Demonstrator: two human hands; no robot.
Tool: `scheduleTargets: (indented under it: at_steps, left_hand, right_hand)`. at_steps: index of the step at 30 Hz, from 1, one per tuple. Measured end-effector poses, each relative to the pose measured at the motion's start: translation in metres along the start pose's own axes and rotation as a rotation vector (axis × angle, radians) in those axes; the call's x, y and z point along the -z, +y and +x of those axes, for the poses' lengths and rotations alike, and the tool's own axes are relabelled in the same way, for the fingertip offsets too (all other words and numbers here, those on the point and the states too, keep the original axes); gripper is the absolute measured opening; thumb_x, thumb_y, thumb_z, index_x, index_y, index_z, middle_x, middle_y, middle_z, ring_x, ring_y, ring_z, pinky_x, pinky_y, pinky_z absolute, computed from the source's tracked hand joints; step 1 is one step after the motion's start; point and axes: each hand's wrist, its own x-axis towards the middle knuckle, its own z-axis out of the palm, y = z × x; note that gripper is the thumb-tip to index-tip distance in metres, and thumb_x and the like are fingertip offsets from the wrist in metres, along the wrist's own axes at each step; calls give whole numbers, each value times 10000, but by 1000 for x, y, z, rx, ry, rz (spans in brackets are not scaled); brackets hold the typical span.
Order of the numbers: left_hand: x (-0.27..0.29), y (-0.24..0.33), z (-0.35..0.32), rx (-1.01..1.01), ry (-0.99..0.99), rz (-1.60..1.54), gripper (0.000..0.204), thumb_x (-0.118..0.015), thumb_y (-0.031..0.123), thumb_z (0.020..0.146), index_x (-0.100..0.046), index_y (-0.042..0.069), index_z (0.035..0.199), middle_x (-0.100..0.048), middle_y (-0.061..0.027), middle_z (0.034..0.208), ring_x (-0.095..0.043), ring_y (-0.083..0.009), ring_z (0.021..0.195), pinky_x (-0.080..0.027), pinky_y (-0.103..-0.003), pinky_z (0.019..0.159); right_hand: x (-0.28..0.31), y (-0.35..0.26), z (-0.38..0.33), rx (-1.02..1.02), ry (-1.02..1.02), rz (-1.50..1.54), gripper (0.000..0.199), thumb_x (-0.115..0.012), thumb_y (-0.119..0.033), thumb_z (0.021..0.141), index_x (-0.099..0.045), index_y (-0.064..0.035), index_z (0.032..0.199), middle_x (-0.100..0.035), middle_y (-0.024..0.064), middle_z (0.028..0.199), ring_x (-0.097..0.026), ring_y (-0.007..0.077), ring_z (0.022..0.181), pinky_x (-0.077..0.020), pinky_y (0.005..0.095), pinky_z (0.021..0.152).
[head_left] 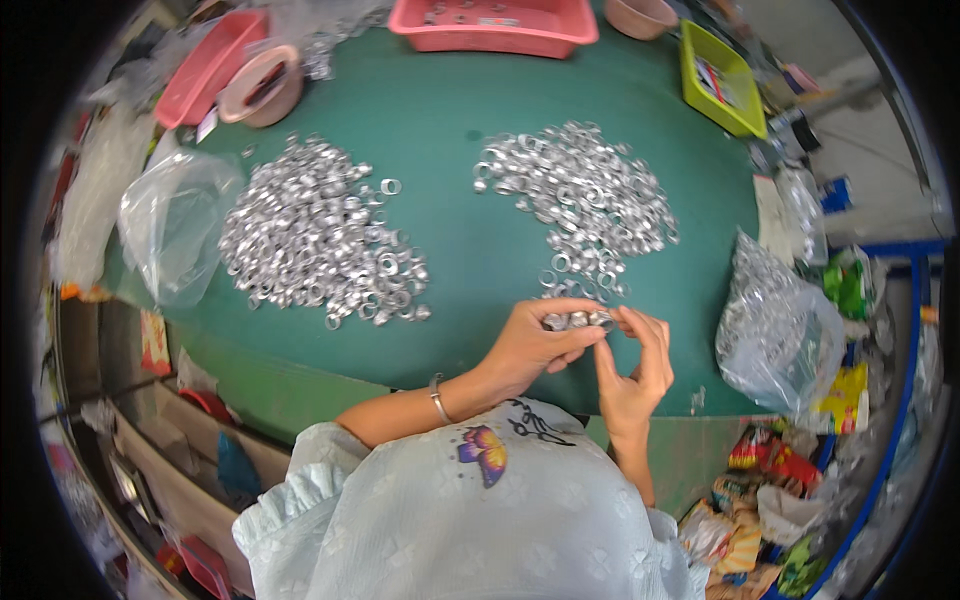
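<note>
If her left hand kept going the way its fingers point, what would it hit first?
The left hand points rightward, so it would likely meet the right hand first; both already pinch a short row of silver rings between them.

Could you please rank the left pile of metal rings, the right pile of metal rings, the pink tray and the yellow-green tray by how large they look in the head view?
1. Left pile of metal rings and right pile of metal rings: look alike.
2. Pink tray, cut off by the picture's edge.
3. Yellow-green tray.

Gleaming as bright polished metal: rings, both ring heaps; looking matt, felt-like: green tabletop; shining glossy: pink plastic tray; crinkling clear: plastic bag.
</note>
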Motion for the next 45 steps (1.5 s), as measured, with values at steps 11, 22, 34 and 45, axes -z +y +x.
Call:
scheduleTargets:
  at_steps: [11,22,34,45]
  left_hand:
    - [109,90,-28,-686,674,1542,197,-662,75,738,-660,89,935,-609,-84,815,-585,-241,656,-477,-321,598]
    - [159,142,4,-382,583,2278,286,-538,26,730,-657,123,971,-517,-113,1088,-490,-290,1031,-494,-372,746]
    - [149,123,4,-450,515,2348,422,-541,18,734,-550,69,1153,-442,-151,1249,-363,-332,1214,-269,-566,986]
    - [85,96,-11,-681,277,1621,367,-586,29,774,-522,34,1135,-480,-172,1196,-464,-339,1123,-383,-391,937]
  right_hand:
    - [-15,42,-14,-170,-267,-185,551,-684,-58,709,-474,-24,1217,-418,163,1271,-385,334,1150,-314,405,964]
    - [-38,49,-27,-53,-384,-344,583,-711,-152,705,-480,-108,1238,-255,188,1393,-238,421,1257,-231,501,1004]
    - [-31,77,15,-56,-80,-249,280,-646,-80,746,-603,-39,1020,-517,118,1044,-457,282,939,-359,372,844]
    - [-18,77,14,-672,98,568,80,-616,-54,821,-618,2,878,-592,29,777,-506,92,651,-403,215,603]
